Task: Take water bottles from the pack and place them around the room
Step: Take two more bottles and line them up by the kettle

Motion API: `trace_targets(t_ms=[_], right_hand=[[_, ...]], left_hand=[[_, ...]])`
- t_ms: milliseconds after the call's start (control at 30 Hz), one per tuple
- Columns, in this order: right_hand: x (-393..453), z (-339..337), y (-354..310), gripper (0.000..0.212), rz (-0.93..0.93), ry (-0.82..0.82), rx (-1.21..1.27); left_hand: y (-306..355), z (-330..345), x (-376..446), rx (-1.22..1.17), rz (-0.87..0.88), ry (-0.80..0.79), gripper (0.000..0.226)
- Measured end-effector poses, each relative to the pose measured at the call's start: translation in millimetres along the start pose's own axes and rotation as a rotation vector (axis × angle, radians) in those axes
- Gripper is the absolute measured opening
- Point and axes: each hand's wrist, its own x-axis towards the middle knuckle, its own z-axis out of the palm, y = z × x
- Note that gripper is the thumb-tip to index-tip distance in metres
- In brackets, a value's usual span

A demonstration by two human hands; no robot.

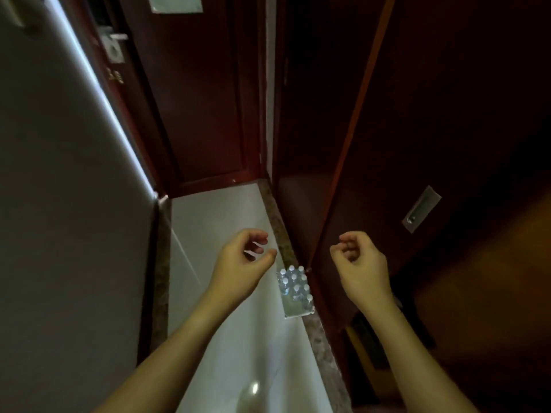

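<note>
1. Item: pack of water bottles (295,292), shrink-wrapped, white caps up. Location: on the pale tiled floor (220,222), lower centre of the frame, just beside the speckled stone border strip (281,231) that runs along the dark wooden cabinet front (387,144) at right. The near end of the wrap appears slack, with no caps showing there; whether bottles are missing cannot be told.

2. Item: left hand (243,260). State: holding nothing, fingers loosely curled, thumb near the fingertips. Position: centre of the frame, above and left of the pack, well apart from it.

3. Item: right hand (359,260). State: holding nothing, fingers curled in a loose fist. Position: right of centre, over the cabinet front, clear of the pack.

4. Step in hand, as judged: reaching down to the pack for bottles; none taken yet.

5. Handling advice: crouch close before grasping; open the fingers wide; take a bottle by the neck or shoulder at the opened end of the wrap; steady the pack with the other hand so that it does not drag across the tiles; lift straight up to clear the film.

6. Fixtures: door (202,99) at upper centre, with metal lock plate and handle (114,47) at upper left; recessed metal pull (421,210) on the cabinet at right.

7. Writing: gold characters (116,76) below the lock, too blurred to read. A pale sheet (176,3) at the top edge, illegible. No brand readable on the pack.
</note>
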Motion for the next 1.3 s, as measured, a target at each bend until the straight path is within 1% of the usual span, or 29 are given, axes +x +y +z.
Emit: trace_targets(t_ms=[167,233,300,367,467,567,667,767,800,900,1000,1100,1167,1233,1300], right_hand=[[64.7,51.4,74.1,0.015,0.164,0.03,-0.017],[92.4,76.9,110.4,0.013,0.261,-0.026,-0.042],[121.5,104.8,145.1,0.023,0.332,-0.115,-0.083],[153.2,133.4,177.8,0.027,0.373,-0.101,-0.09],[197.9,171.6,219.7,0.018,0.434,-0.085,-0.113],[233.5,205.9,269.1,0.025,0.508,-0.109,-0.152],[256.2,245.2,332.8,0.031,0.558,-0.096,-0.19],[261.6,288.3,396.5,0.029,0.648,-0.071,-0.213],[259.8,304.0,419.8,0.03,0.68,-0.066,-0.201],[251.6,348.6,495.8,0.036,0.761,-0.089,-0.22],[243.0,396.6,584.0,0.047,0.839,-0.067,-0.214],[229.5,446.4,672.8,0.055,0.893,-0.032,-0.168],[221.4,474.3,723.6,0.06,0.911,0.023,-0.12],[213.0,496.1,764.2,0.065,0.897,0.08,-0.129],[205.9,510.8,791.7,0.071,0.875,0.137,-0.153]], left_hand=[[-62.1,48.7,84.9,0.0,-0.097,-0.099,0.02],[-90.9,70.7,116.0,0.009,-0.148,-0.118,0.019],[-119.0,91.7,146.9,0.026,-0.193,-0.128,0.018],[-147.6,113.6,179.6,0.04,-0.25,-0.14,0.018],[-191.0,148.5,225.1,0.061,-0.318,-0.187,0.018],[-242.3,184.7,263.4,0.08,-0.399,-0.266,0.019],[-309.5,224.9,289.6,0.093,-0.467,-0.336,0.025],[-387.5,264.1,299.4,0.215,-0.465,-0.424,0.03],[-416.4,277.7,300.3,0.258,-0.451,-0.462,0.031],[-505.9,318.5,303.1,0.333,-0.48,-0.58,0.039],[-602.3,366.5,301.6,0.398,-0.49,-0.69,0.054],[-695.9,414.2,293.3,0.419,-0.5,-0.71,0.064],[-750.2,442.7,282.0,0.417,-0.455,-0.741,0.068],[-791.4,465.4,269.4,0.413,-0.384,-0.741,0.07],[-819.3,481.9,257.9,0.387,-0.326,-0.698,0.069]])
